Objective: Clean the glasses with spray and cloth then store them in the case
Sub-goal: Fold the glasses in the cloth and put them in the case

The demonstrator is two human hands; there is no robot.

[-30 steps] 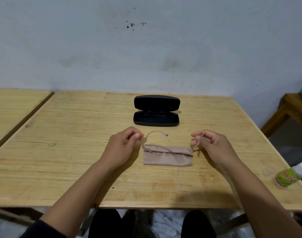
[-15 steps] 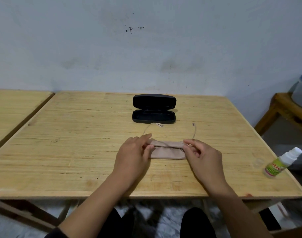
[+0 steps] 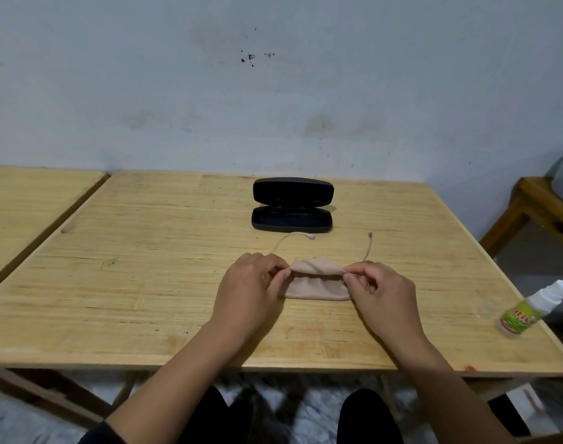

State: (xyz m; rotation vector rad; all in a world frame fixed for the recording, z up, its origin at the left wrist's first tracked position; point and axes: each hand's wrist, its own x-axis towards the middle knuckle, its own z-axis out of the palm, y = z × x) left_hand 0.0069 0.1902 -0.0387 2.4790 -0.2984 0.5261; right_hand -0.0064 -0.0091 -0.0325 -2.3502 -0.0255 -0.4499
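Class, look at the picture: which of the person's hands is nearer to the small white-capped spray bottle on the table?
Right. The right hand pinches the beige cloth pouch's right end, on the white-capped spray bottle's side; the left hand holds the far end.

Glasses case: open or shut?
Open: the glasses case has its lid raised behind the base, dark interior showing.

Left hand [image 3: 248,283] fingers curled, pinching; right hand [image 3: 381,291] likewise; forearms converging forward.
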